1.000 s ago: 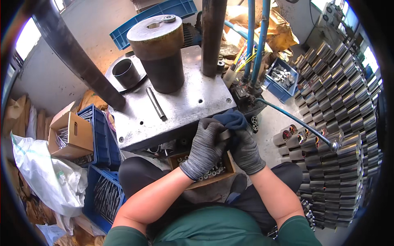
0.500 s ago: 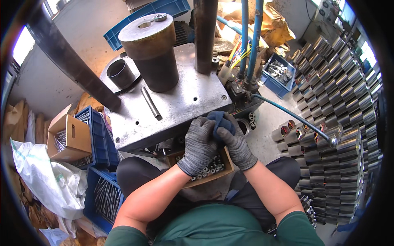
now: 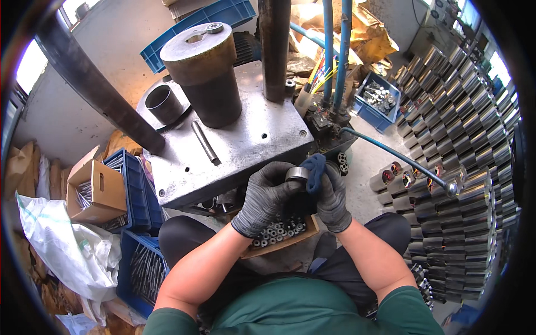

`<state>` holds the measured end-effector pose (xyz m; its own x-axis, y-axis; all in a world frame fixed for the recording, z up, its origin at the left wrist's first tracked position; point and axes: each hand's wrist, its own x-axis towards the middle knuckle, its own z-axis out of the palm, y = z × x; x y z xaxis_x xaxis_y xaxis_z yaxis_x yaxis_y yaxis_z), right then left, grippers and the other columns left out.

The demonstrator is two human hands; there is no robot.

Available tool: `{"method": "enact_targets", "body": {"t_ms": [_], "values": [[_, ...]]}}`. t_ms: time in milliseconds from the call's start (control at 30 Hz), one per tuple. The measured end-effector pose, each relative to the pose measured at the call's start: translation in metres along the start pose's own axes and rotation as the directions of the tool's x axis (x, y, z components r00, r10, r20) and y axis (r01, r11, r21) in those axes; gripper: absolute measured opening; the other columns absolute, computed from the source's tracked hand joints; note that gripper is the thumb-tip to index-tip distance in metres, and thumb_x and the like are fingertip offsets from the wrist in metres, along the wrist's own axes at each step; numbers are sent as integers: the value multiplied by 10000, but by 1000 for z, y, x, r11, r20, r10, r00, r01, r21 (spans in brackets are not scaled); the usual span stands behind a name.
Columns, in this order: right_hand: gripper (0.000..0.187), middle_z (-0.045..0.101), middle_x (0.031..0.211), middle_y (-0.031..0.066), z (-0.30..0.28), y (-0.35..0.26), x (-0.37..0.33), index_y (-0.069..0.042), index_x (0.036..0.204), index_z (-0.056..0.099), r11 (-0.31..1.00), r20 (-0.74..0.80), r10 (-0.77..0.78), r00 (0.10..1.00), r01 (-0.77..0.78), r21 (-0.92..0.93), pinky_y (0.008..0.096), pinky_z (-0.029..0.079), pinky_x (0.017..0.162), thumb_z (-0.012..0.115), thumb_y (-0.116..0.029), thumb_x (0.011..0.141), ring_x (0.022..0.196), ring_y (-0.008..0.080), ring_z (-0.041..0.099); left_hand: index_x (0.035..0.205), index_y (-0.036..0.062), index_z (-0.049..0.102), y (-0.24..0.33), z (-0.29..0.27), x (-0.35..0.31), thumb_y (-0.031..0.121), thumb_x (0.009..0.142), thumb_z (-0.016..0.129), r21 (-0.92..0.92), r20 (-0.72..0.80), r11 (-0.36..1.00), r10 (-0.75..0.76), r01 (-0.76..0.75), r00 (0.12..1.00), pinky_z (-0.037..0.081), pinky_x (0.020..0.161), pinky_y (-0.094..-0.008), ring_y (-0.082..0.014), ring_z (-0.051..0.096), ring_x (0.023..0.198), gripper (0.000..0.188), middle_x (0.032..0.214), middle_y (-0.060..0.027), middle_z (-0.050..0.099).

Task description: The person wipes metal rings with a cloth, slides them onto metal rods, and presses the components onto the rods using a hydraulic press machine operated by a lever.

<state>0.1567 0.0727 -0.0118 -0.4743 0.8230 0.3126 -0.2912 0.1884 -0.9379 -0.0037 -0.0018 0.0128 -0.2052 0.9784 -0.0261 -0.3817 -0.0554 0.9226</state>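
Both hands wear grey knitted gloves and meet just in front of the near edge of the metal table (image 3: 237,152), above an open box (image 3: 282,245) of small round metal parts. The left hand (image 3: 261,200) is closed on a shiny metal ring (image 3: 297,173), its thumb beneath and its fingers curled round the far side, so the ring sits between the 2 hands. The right hand (image 3: 333,202) grips a dark blue cloth (image 3: 316,173), bunched up against the right side of the ring; how far the cloth reaches inside the ring cannot be told. On the table, a slim metal rod (image 3: 204,143) lies at a slant, near the foot of a thick cylinder (image 3: 209,100) with a wider, pale-topped head that carries a small bearing (image 3: 214,27). To the left of that cylinder, a short dark tube (image 3: 167,109) stands on a round plate, and 2 dark columns (image 3: 275,56) rise at the table's left side and far side. Right of the table, 2 upright blue pipes (image 3: 328,61) stand close together, and a blue lever (image 3: 393,147) slants away to a round metal knob (image 3: 452,189). Farther right, metal cylinders (image 3: 446,131) are stacked in many rows. At the left, a cardboard box (image 3: 108,187) holds metal rods, with a white sack (image 3: 64,245) just in front of it
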Motion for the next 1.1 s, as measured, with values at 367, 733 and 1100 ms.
{"method": "enact_targets", "body": {"t_ms": [367, 733, 1100], "values": [[575, 627, 1292, 62, -9, 2, 5, -70, 1457, 480, 997, 58, -44, 997, 41, 58, 343, 518, 1017, 745, -122, 948, 1195, 187, 619, 1166, 131, 632, -6, -7, 3, 431, 943, 731, -581, 55, 743, -371, 332, 927, 536, 1001, -480, -167, 661, 1078, 387, 1073, -29, 691], [453, 633, 1266, 149, 3, 6, 19, -19, 1290, 633, 916, 256, -176, 950, 253, -310, 399, 499, 1028, 735, -319, 966, 1197, 263, 629, 1276, 43, 602, -44, -5, -4, 281, 953, 734, -632, 121, 724, -260, 276, 958, 479, 1105, -376, -209, 635, 1164, 423, 1239, -72, 654], [374, 723, 1159, 74, -46, 23, 38, -36, 1289, 630, 540, 132, 236, 963, -17, -842, 327, 566, 896, 728, -182, 959, 1016, 165, 698, 1161, 7, 620, 1, 9, -17, 81, 859, 836, 155, 250, 979, 89, -130, 964, 562, 937, -337, -155, 657, 1022, 379, 1096, -71, 675]]}}
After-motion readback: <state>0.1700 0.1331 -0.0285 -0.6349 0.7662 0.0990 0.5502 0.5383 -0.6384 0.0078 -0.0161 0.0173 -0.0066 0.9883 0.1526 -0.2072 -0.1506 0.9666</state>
